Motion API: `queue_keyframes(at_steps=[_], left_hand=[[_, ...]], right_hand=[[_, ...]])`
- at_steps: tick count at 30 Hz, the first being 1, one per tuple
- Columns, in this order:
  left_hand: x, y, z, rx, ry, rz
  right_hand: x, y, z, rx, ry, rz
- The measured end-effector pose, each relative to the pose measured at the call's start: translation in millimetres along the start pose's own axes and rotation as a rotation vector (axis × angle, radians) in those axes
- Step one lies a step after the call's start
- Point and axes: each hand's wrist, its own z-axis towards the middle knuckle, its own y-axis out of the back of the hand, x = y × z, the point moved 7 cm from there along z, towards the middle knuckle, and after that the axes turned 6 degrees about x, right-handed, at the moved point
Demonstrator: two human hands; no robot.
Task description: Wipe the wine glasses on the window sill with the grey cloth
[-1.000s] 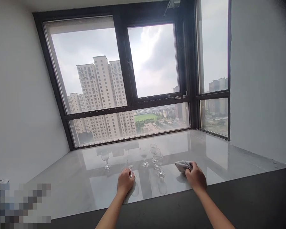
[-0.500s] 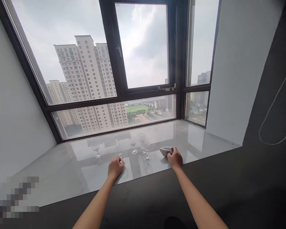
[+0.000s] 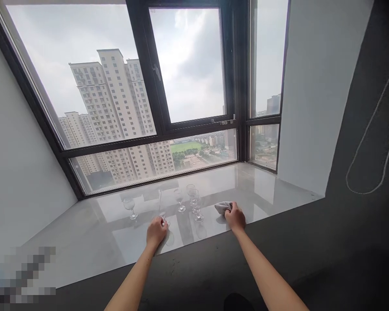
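Observation:
My left hand [image 3: 156, 232] is closed round a clear stemmed glass [image 3: 165, 221] low over the sill, and my fingers cover part of it. In my right hand [image 3: 236, 217] a bunched grey cloth [image 3: 223, 207] is gripped, its free end pointing left. Between the hands, a wine glass [image 3: 181, 207] stands upright, with a tight cluster of stemmed glasses [image 3: 199, 214] to its right. One more wine glass [image 3: 132, 213] stands apart, left of my left hand.
A glossy pale windowsill [image 3: 90, 242] carries the glasses and reflects the window. Its front edge drops to a dark wall [image 3: 194, 268]. Behind rises a dark window frame [image 3: 116, 143]. A looped cord [image 3: 363, 193] hangs at the right.
The view has shifted slightly, so the window and glasses appear a little further left. Both hands keep their holds and have hardly moved against the sill.

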Motion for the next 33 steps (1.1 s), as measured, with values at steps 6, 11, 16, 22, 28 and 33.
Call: queue_keyframes(at_steps=[6, 11, 16, 22, 28, 33], left_hand=[[1.2, -0.4, 0.4, 0.002, 0.013, 0.003], [-0.7, 1.3, -0.6, 0.005, 0.006, 0.012], [0.5, -0.3, 0.0, 0.004, 0.012, 0.021], [1.9, -1.6, 0.1, -0.001, -0.009, 0.002], [3.7, -2.5, 0.2, -0.012, -0.013, -0.013], [1.6, -0.7, -1.0, -0.01, -0.005, -0.01]], right_hand=[[0.5, 0.0, -0.3, 0.014, 0.006, -0.015], [0.0, -1.2, -0.1, 0.024, 0.002, -0.02], [-1.0, -3.1, 0.3, 0.023, 0.005, -0.012], [-0.7, -3.2, -0.5, 0.019, 0.014, 0.004], [-1.5, -4.7, -1.0, 0.016, 0.015, 0.017], [-2.9, -6.9, 0.0, 0.024, 0.01, 0.025]])
